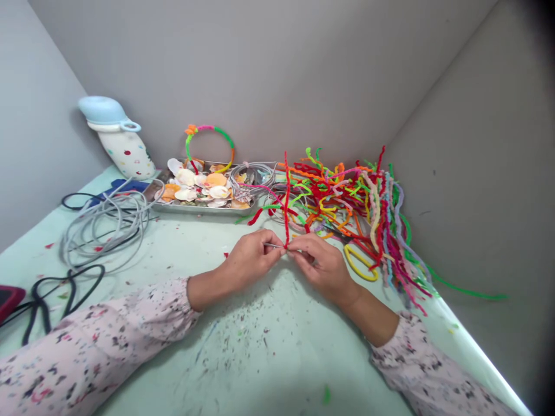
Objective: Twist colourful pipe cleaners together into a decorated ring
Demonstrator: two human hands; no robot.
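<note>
A red fuzzy pipe cleaner stands upright between my hands, its lower end pinched at the fingertips. My left hand is closed on a thin grey wire whose tip meets the foot of the red pipe cleaner. From the other side, my right hand pinches the red pipe cleaner at that same foot. Both hands are held over the middle of the pale green table. Exactly how wire and pipe cleaner join is hidden by the fingertips.
Behind my hands lies a metal tray of shells, with a colourful ring standing in it. Many pipe cleaners and yellow-handled scissors lie right. Grey cable, a bottle and a red-edged device are left.
</note>
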